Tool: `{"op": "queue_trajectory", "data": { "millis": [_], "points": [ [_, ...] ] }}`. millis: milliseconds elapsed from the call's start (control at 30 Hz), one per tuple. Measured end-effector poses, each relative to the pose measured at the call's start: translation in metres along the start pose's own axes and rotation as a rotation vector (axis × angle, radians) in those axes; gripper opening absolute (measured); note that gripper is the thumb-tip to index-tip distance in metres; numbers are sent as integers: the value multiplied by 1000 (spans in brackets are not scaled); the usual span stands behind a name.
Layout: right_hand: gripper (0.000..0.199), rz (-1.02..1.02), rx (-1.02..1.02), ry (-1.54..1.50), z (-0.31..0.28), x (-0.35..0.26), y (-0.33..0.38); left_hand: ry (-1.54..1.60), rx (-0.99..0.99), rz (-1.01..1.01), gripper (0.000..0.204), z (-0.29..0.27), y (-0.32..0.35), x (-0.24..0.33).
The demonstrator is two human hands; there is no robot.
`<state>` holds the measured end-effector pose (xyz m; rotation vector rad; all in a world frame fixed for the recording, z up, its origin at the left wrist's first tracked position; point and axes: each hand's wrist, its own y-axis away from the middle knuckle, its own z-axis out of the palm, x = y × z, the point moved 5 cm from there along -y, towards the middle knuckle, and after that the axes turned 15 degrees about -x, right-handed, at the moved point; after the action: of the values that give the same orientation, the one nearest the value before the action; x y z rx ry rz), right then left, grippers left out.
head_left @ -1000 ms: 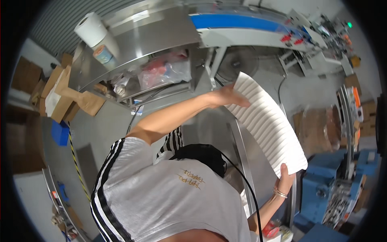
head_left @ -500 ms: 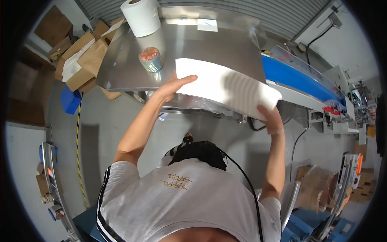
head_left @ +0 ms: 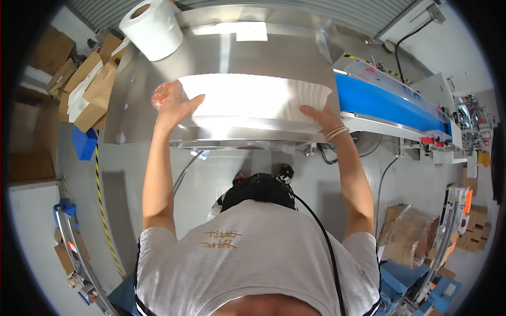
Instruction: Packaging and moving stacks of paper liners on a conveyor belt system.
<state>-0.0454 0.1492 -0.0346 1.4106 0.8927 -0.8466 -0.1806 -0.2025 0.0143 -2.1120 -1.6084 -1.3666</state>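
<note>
A long white stack (head_left: 237, 96) lies lengthwise over the near part of the steel table (head_left: 221, 58). Its right end shows fine ridges, like nested fluted paper liners, while the middle is bleached by glare. My left hand (head_left: 176, 107) is closed round the left end, thumb toward the front. The right end is gripped by my right hand (head_left: 324, 117), with thin bands at the wrist. Just beyond my left fingers is a short cylinder with a red speckled top (head_left: 161, 96), partly hidden by that hand. I cannot tell whether the stack rests on the tabletop.
A large white roll (head_left: 153, 34) stands at the back left, and a white card (head_left: 252, 31) lies at the back. To the right runs a blue conveyor belt (head_left: 387, 102). Open cardboard boxes (head_left: 92, 95) and a blue bin (head_left: 84, 142) are at left.
Both hands have brought the white stack leftward and levelled it; it was tilted down to the right. My left hand now overlaps the speckled cylinder, which stood apart before. The view has shifted too.
</note>
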Motion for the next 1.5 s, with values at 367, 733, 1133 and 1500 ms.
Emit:
{"op": "queue_trajectory", "data": {
  "millis": [367,733,1133,1500],
  "points": [
    [64,-14,-298,155,-46,-1,28,-285,402,595,82,215,50,190],
    [46,-20,-396,-97,-90,16,2,-450,448,354,52,272,12,205],
    [44,-383,-526,291,-112,-11,-31,-416,407,404,44,270,14,205],
    [44,-111,26,299,-205,7,-33,-435,517,292,44,261,15,192]
  ]
}}
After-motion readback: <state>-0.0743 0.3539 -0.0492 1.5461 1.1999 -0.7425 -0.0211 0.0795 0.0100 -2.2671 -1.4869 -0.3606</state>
